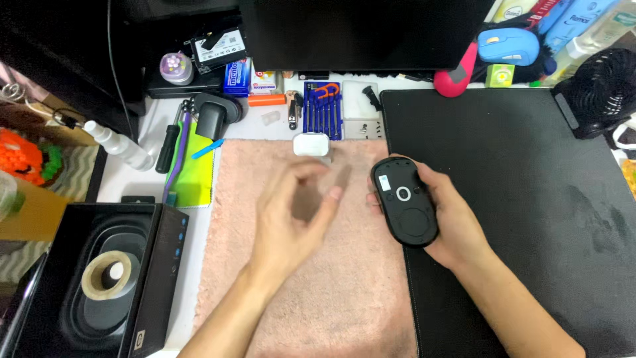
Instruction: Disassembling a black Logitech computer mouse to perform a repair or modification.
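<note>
My right hand (450,219) holds a black computer mouse (404,202) upside down, its underside with a white ring facing up, at the edge between the pink mat and the black pad. My left hand (295,212) hovers over the pink fluffy mat (311,298), blurred by motion, fingers apart, holding nothing, a short way left of the mouse. A small white case (311,144) lies on the mat's far edge, beyond the left hand.
A black desk pad (530,199) covers the right. A blue screwdriver set (322,109), small tools and a spray bottle (119,144) lie at the back left. A black speaker (99,278) stands at the front left, a small black fan (599,89) at the right.
</note>
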